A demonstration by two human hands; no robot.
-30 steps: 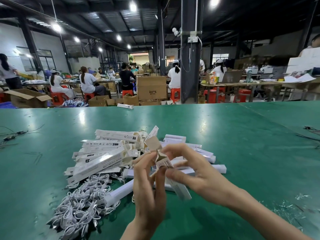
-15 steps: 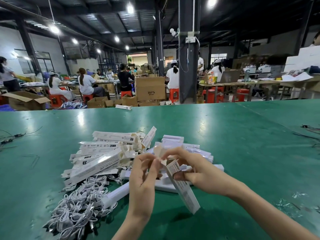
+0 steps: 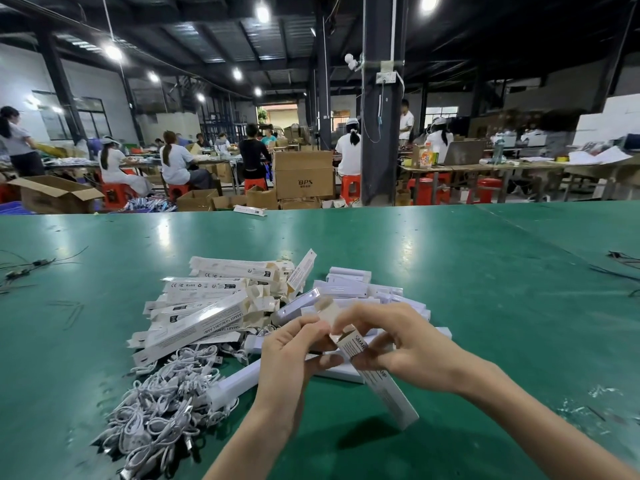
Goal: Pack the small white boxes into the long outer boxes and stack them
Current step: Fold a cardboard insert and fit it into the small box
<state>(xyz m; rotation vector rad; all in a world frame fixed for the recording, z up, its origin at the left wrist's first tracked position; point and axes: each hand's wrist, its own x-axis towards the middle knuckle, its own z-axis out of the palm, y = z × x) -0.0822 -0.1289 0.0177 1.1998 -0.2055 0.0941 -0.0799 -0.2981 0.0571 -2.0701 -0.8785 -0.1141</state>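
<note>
A long printed outer box [image 3: 384, 382] stands tilted over the green table [image 3: 485, 278], its lower end near the table. My right hand [image 3: 398, 344] grips its upper end. My left hand [image 3: 294, 348] pinches the brown end flap [image 3: 327, 308] at the box's top. Behind my hands lies a pile of long outer boxes [image 3: 207, 306] with open flaps on the left, and plain white boxes [image 3: 349, 289] on the right. One white box [image 3: 239, 382] lies below my left hand.
A heap of coiled white cables [image 3: 156, 410] lies at the near left. Loose wires [image 3: 24, 268] sit at the table's far left and wires [image 3: 623, 265] at the far right edge. Beyond the table are a pillar [image 3: 381, 133], cardboard cartons [image 3: 303, 174] and seated workers.
The held box swung from lying between my hands to a steeper tilt, lower end down to the right. My fingers moved from the open flap to pinching it at the top end.
</note>
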